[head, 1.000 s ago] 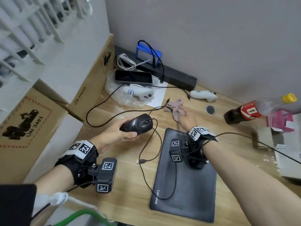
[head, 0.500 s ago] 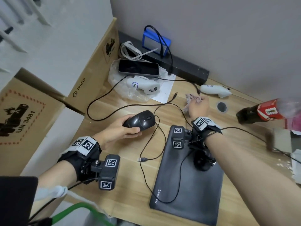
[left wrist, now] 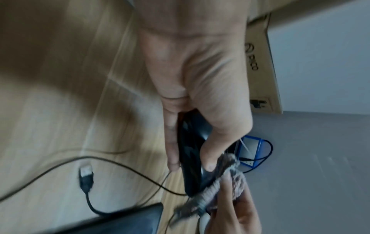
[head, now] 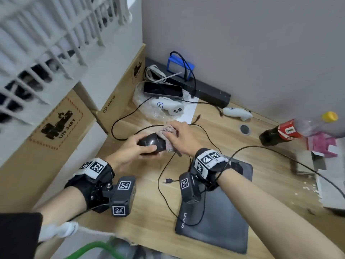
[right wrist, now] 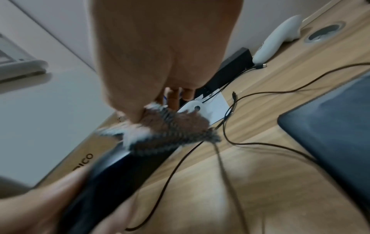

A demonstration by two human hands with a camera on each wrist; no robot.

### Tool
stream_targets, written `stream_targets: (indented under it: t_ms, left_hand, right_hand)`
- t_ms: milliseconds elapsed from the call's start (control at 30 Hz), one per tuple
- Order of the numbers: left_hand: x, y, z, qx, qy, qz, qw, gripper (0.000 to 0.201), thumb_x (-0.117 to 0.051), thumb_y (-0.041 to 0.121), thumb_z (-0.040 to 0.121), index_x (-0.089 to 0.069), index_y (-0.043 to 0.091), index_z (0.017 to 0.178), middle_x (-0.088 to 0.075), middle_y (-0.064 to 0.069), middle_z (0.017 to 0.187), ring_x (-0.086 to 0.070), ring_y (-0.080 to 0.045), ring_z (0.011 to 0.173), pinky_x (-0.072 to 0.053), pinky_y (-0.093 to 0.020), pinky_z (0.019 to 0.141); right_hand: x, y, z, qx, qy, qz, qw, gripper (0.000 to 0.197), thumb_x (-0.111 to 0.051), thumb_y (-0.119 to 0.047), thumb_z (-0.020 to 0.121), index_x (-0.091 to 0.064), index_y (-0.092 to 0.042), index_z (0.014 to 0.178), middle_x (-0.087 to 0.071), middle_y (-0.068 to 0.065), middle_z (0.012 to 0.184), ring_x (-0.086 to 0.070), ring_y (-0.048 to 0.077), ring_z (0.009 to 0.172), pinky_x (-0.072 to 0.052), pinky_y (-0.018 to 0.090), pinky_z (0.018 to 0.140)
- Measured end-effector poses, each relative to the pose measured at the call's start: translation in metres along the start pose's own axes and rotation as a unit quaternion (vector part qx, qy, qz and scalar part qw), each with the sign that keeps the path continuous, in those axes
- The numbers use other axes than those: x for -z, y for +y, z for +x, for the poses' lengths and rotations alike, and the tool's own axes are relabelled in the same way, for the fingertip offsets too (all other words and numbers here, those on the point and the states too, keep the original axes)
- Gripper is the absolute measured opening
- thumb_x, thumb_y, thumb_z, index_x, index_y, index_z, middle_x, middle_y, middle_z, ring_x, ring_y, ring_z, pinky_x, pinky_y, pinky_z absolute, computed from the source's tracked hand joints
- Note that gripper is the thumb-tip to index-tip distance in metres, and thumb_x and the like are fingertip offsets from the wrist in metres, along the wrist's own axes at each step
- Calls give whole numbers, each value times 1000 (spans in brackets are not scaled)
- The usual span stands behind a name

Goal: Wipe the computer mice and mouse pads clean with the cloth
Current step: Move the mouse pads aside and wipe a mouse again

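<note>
My left hand (head: 136,146) grips a black wired mouse (head: 152,143) above the wooden desk, thumb on its near side. My right hand (head: 179,139) holds a bunched pinkish-grey cloth (head: 169,132) and presses it against the mouse's front end. In the left wrist view the mouse (left wrist: 191,159) sits between thumb and fingers, with the cloth (left wrist: 226,182) at its tip. The right wrist view shows the cloth (right wrist: 174,131) lying over the mouse (right wrist: 120,174), both blurred. A dark Lenovo mouse pad (head: 220,217) lies flat under my right forearm. The mouse cable (head: 162,184) trails across the desk.
At the back of the desk lie a phone (head: 163,90), two white controllers (head: 169,107) (head: 237,113), a black bar (head: 205,90) and a blue box (head: 180,65). A cola bottle (head: 280,132) lies at right. Cardboard boxes (head: 56,131) stand along the left edge.
My right hand picked the cloth up from the back of the desk and brought it left onto the mouse. The left hand kept holding the mouse, turned slightly toward the right hand.
</note>
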State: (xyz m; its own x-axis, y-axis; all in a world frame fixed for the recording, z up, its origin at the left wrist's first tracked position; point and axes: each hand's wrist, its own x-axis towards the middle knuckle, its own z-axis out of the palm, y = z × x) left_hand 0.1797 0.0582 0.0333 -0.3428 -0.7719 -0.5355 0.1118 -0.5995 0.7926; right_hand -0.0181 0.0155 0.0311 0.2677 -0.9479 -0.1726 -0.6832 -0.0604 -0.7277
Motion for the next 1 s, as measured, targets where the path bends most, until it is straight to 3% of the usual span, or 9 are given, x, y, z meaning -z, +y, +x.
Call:
stream_targets:
  t_ms: [200,300,400,467,633,700,767,867,1000]
  left_hand:
    - [31,9,-31,-32,-10,-15,999,67,-86,22,70,-61,16,132,-61,-13,130,-68,-33,110,-55,-39,94]
    - [33,8,-34,-37,9,-16,999,58,-80,16,74,-63,14,129,-61,-16,131,-68,-30,109,-56,-36,91]
    - [26,6,-36,-53,23,-45,997,43,-74,7,81,-63,6,123,-66,-16,125,-68,-29,110,-57,-34,89]
    - [22,9,-37,-72,34,-50,996,37,-76,3,79,-68,7,115,-70,-15,117,-68,-27,109,-57,-34,87]
    - [35,9,-47,-58,18,-82,995,43,-71,4,83,-61,-1,124,-65,-23,123,-67,-37,109,-57,-35,90]
    - [42,7,-51,-41,14,-101,994,47,-68,6,83,-57,0,128,-60,-24,129,-66,-38,111,-56,-36,92]
    - [47,7,-56,-36,10,-124,992,50,-67,5,83,-55,0,131,-59,-23,131,-65,-38,113,-56,-36,92]
    - [51,9,-61,-39,22,-137,990,47,-63,0,86,-54,3,132,-59,-21,131,-66,-38,111,-56,-34,91]
    - [57,10,-70,-41,-11,-145,988,51,-73,7,75,-63,9,124,-66,-19,121,-70,-30,96,-60,-32,81]
  right_hand:
    - [3,-6,5,-167,59,80,981,15,-53,-29,95,-55,-18,84,-60,0,79,-58,20,76,-50,39,81]
    - [8,-45,8,-83,110,115,984,20,-55,-31,93,-53,-21,76,-57,-4,74,-53,13,70,-44,31,72]
    - [-7,-85,6,63,15,58,996,14,-58,-29,91,-55,-30,77,-59,-8,77,-55,10,74,-43,25,71]
    - [-24,-88,-1,141,-29,-22,989,4,-56,-35,89,-59,-35,86,-61,-4,84,-52,17,81,-41,32,76]
    - [-17,-62,-11,158,20,-54,986,11,-56,-25,86,-63,-28,94,-65,-4,89,-55,19,84,-40,35,78]
    - [-7,-51,-11,107,32,-48,993,8,-58,-15,86,-64,-20,88,-65,-4,82,-58,15,76,-44,32,71]
    - [-1,-36,-11,-10,38,-31,999,4,-57,-17,90,-60,-17,88,-65,-2,81,-60,18,75,-47,31,67]
    - [-7,-20,-9,-180,59,69,979,9,-55,-29,94,-52,-21,92,-64,1,85,-64,25,82,-55,43,72]
    - [-19,-34,4,-228,110,214,943,14,-50,-25,97,-49,-12,102,-64,9,93,-62,22,79,-56,34,69]
